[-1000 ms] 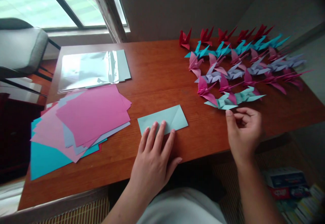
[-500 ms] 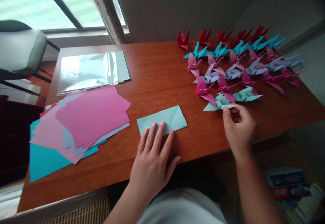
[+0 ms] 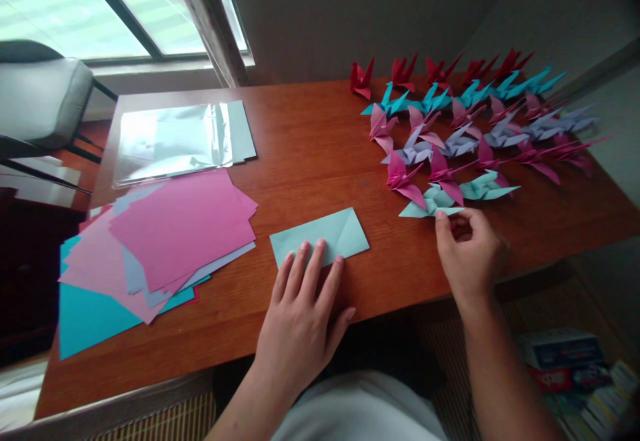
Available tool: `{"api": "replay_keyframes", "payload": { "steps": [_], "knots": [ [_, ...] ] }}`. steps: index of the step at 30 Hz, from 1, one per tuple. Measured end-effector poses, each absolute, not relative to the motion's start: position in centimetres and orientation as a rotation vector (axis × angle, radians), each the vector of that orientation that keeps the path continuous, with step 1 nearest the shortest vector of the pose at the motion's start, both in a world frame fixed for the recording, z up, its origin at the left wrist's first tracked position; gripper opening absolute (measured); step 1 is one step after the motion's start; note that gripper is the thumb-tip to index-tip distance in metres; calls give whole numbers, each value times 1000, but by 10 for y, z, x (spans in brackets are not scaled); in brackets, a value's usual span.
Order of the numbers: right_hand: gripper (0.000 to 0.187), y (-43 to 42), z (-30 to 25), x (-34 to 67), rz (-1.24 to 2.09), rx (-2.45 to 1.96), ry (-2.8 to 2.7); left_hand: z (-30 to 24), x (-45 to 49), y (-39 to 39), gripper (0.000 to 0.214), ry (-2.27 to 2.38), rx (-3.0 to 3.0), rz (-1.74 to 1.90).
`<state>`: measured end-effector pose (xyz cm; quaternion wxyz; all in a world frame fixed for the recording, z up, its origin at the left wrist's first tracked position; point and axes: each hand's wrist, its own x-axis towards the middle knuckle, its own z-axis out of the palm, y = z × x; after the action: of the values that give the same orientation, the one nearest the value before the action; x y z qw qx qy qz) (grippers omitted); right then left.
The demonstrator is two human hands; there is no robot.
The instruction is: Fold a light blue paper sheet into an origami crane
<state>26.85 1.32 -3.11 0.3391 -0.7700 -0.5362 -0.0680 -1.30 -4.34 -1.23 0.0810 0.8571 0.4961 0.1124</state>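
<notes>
On the wooden desk [image 3: 300, 141], the right hand [image 3: 470, 254] has edged leftward, its grip pinching the front mint origami crane [image 3: 420, 209], right of centre, apparently adjusting it; the left hand [image 3: 304, 314], spread flat, rests on folded mint paper [image 3: 345, 229] mid-frame.

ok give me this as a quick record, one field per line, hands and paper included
left hand: palm down, fingers on a folded mint sheet
right hand: touching a wing of the nearer mint crane; grip unclear
front row: two mint cranes
rows behind, back to front: red cranes, turquoise cranes, light pink cranes, lavender cranes, magenta cranes
loose paper: fanned coloured sheets, magenta on top
packet: shiny clear-wrapped packet beyond the fanned sheets
surface: brown wooden table
</notes>
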Motion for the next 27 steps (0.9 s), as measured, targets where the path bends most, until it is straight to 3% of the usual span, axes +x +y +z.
{"api": "replay_keyframes", "payload": {
  "steps": [27],
  "knots": [
    [31, 8, -31, 265, -148, -1904, -1261, -11, -13, -43, 63, 1490, 2536, 317]
  ]
}}
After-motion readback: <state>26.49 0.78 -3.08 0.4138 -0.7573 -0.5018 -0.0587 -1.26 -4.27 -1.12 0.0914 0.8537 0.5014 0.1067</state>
